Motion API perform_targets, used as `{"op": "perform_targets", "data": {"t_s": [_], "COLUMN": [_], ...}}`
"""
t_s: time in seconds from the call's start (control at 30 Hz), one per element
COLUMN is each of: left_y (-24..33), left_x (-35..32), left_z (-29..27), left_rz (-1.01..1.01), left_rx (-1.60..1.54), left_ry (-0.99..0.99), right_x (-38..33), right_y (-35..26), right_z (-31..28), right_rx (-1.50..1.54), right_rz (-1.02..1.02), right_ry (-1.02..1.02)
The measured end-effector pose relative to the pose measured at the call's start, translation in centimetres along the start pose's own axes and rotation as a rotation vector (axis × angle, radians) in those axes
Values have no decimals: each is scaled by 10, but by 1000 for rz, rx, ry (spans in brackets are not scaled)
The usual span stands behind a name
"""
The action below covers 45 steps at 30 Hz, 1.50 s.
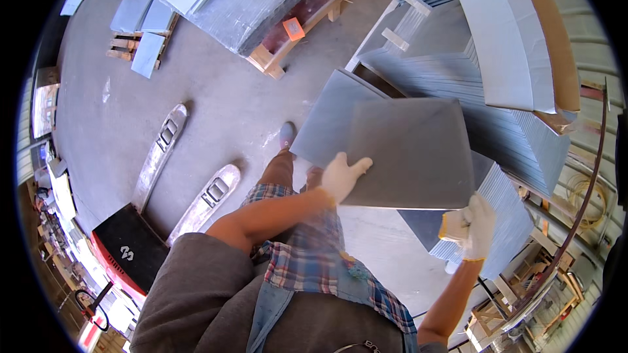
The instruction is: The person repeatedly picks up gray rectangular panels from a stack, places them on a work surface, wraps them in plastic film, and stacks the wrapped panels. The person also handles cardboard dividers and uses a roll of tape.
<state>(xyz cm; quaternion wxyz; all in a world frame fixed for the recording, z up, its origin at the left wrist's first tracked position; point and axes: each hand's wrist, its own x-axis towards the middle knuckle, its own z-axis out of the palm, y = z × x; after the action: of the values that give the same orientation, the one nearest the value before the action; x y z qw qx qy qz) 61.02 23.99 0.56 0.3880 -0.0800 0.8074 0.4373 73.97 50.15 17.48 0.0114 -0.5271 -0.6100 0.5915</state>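
Both gloved hands, left (343,176) and right (472,225), are clamped on one grey slab (409,153); a second slab (327,124) is partly hidden beneath.

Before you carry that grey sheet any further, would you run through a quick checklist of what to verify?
1. Left hand on the near left edge of the grey sheet, gloved: ok.
2. Right hand at the sheet's near right corner, gloved: ok.
3. Sheet held roughly level between both hands: ok.
4. Second sheet directly under it, whether lifted along or left behind: cannot tell.
5. Pallet jack forks lie on the concrete floor to the left, close to the feet: not ok.
6. Stack of ribbed sheets beside the load, stable: cannot tell.
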Motion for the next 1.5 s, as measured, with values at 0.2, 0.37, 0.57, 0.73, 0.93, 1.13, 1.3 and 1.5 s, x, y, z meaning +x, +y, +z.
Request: {"op": "perform_targets", "data": {"t_s": [0.2,0.37,0.57,0.73,0.93,1.13,1.3,1.5], "left_y": [-7,-45,-67,-84,-75,-61,-73,-130], "left_x": [68,113,137,158,162,167,167,133], "left_z": [-93,-101,-94,-88,-90,-95,-111,-134], "left_rz": [42,21,51,40,-11,8,51,-103], "left_rx": [348,458,582,703,820,978,915,758], "left_ry": [33,-15,-74,-141,-172,-222,-138,-157], "right_x": [26,48,65,71,75,116,159,180], "right_y": [151,243,273,281,255,221,175,182], "right_z": [90,135,152,170,172,168,210,260], "right_rx": [139,209,234,-40,-276,-125,-83,-656], "right_rz": [120,235,355,336,337,37,-153,-236], "right_ry": [-20,-76,-107,-63,51,439,254,406]}}
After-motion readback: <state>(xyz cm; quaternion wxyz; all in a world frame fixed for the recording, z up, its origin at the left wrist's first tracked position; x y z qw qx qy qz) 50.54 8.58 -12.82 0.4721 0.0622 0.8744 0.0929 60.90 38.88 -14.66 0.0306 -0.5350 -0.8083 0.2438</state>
